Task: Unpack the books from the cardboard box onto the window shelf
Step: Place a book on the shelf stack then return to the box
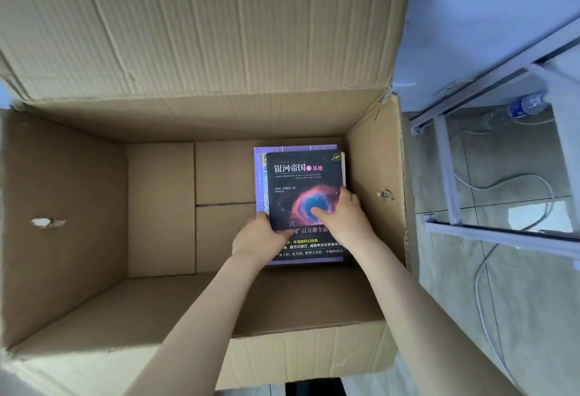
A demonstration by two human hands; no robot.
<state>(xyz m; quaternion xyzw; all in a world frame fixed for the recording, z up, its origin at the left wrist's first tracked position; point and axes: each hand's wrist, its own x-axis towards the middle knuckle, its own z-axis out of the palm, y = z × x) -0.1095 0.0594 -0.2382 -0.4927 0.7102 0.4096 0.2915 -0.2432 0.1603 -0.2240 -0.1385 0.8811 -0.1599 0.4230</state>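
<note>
Hands deep in an open cardboard box (94,207), seen from above, starting to lift out a book. A small stack lies flat on the box floor, pushed against the right wall towards the far right corner. On top is a black book (301,173) with a pink and blue nebula on its cover, and a purple book (260,176) shows beneath it along the left and far edges.

The left hand (260,234) grips the black book's left edge, fingers curled at the rim with their tips hidden. The right hand (345,220) holds the right edge, thumb pressed on the cover and fingers bent over the side by the box wall.

The next move probably calls for lifting the book level, clear of the tall walls. The window shelf cannot be made out here.
</note>
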